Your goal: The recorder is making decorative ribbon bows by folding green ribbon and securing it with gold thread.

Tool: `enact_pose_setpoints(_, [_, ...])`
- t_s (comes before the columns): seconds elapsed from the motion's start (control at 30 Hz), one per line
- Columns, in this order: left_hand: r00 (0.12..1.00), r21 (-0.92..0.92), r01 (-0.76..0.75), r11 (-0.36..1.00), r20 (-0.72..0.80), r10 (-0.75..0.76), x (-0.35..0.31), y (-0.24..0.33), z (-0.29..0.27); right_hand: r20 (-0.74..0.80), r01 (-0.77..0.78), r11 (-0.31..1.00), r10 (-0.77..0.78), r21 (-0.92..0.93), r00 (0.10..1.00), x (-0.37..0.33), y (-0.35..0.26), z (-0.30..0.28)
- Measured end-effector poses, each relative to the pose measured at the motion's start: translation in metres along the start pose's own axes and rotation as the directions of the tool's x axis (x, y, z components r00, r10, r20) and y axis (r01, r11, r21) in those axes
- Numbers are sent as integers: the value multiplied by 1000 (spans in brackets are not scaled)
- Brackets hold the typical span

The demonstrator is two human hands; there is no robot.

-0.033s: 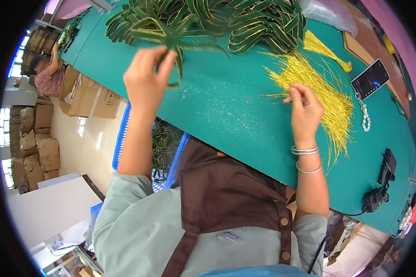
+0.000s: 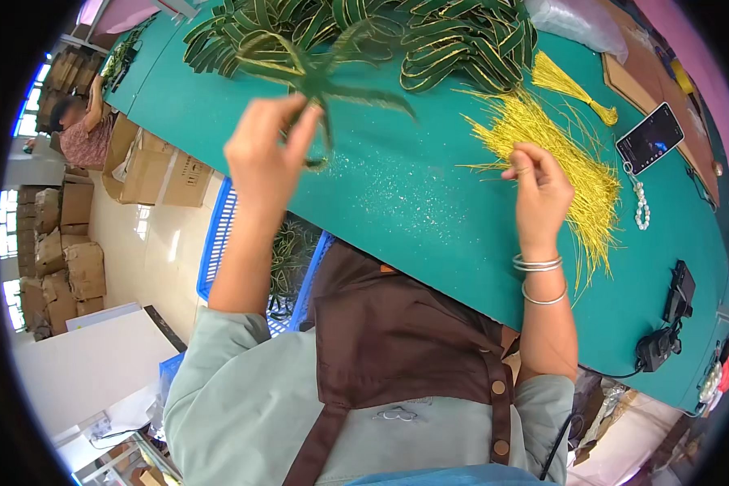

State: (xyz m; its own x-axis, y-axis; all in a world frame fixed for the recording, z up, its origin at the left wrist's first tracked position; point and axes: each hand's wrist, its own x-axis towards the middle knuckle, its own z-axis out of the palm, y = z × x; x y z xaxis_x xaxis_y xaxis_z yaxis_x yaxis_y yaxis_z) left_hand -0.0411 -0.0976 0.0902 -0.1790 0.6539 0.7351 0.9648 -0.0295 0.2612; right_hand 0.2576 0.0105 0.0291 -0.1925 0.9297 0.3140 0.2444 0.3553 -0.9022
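Note:
My left hand [image 2: 266, 150] pinches a dark green ribbon bow [image 2: 320, 81] with gold edges; its loops and tails fan out above the fingers and look blurred. The bow is held over the green table [image 2: 381, 267], in front of a heap of similar green ribbon bows [image 2: 466, 44]. My right hand [image 2: 543, 190] is closed, thumb against fingers, beside a spread of thin gold wire ties [image 2: 583, 178]. Whether a tie is between those fingertips is too small to make out.
A tied gold bundle [image 2: 571, 87], a phone [image 2: 650, 139] with a bead strap and a black device [image 2: 660, 348] lie to the right. A blue basket [image 2: 219, 243] holding ribbon bows stands below the table's left edge. Cardboard boxes [image 2: 150, 166] and a seated person [image 2: 87, 138] are farther left.
My left hand has shifted a little right and nearer to me with the bow. My right hand has moved slightly right.

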Motion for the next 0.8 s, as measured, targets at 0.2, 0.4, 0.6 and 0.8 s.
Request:
enact_pose_setpoints(0.2, [952, -341, 116, 933, 308, -6, -76, 73, 25, 46, -6, 995, 1, 101, 999, -9, -28, 0])
enact_pose_setpoints(0.4, [933, -372, 195, 908, 357, -54, -99, 69, 52, 387, 449, 841, -322, -302, 864, -21, -28, 21])
enact_pose_setpoints(0.6, [955, -360, 130, 924, 298, -19, -77, 50, 55, 430, 520, 754, -347, -401, 834, -25, -27, 36])
enact_pose_setpoints(0.8, [936, -349, 64, 935, 346, 65, -73, 45, 59, 440, 516, 744, -329, -424, 836, -24, -23, 39])
